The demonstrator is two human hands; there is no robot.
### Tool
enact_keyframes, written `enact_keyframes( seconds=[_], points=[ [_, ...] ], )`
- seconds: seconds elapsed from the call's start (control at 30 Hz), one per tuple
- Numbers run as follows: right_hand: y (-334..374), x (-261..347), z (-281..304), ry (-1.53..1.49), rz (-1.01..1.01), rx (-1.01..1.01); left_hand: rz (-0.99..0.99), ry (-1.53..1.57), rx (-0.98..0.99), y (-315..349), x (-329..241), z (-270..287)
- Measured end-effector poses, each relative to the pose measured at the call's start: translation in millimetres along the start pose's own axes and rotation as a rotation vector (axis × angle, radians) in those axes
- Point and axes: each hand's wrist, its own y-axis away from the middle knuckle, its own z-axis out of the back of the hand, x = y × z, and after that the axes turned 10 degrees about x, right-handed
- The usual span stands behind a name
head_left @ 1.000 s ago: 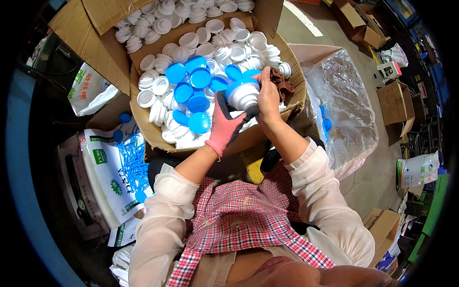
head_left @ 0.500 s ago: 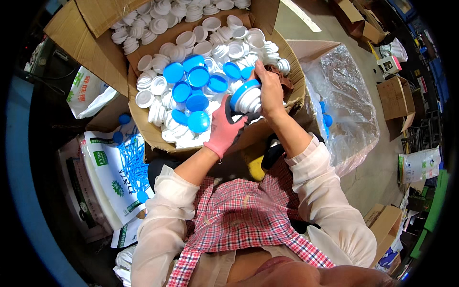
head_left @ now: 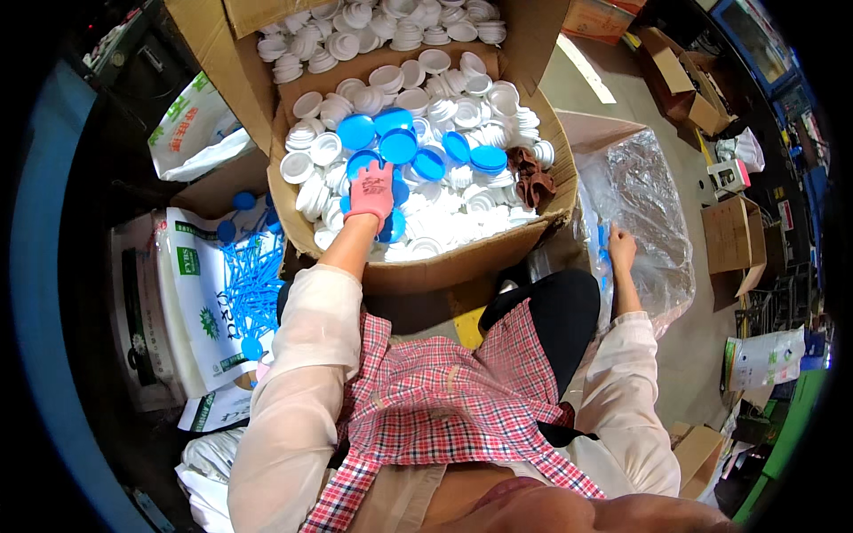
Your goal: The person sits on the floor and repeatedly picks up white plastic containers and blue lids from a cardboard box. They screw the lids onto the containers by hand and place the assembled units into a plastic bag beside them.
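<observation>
The two hands are well apart. The left hand [head_left: 371,191], in a pink glove, lies palm down over the blue lids [head_left: 397,147], toward the left edge of the cardboard box [head_left: 444,271]; whether it grips one, I cannot tell. More blue lids run from there toward the box's right edge, on top of white ribbed pieces [head_left: 434,60]. A crumpled brown item [head_left: 533,182] lies near the right edge. The bare right hand [head_left: 622,251], fingers curled, is at the left side of the plastic-lined box [head_left: 644,178], just beside some blue pieces [head_left: 604,244]; I cannot tell whether it holds any.
</observation>
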Motion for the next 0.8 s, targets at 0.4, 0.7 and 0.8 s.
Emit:
enact_keyframes(
  seconds=[0.4, 0.7, 0.8],
  points=[
    [167, 347, 7, -0.505, 0.889, 0.648, -0.445, 1.57, 0.17, 42, -5, 71],
    [164, 379, -19, -0.687, 0.858, 0.392, -0.504, 2.833, 0.266, 43, 15, 91],
    [119, 337, -101, -0.448, 0.467, 0.865, -0.76, 2.815, 0.41, 45, 20, 113]
  ],
)
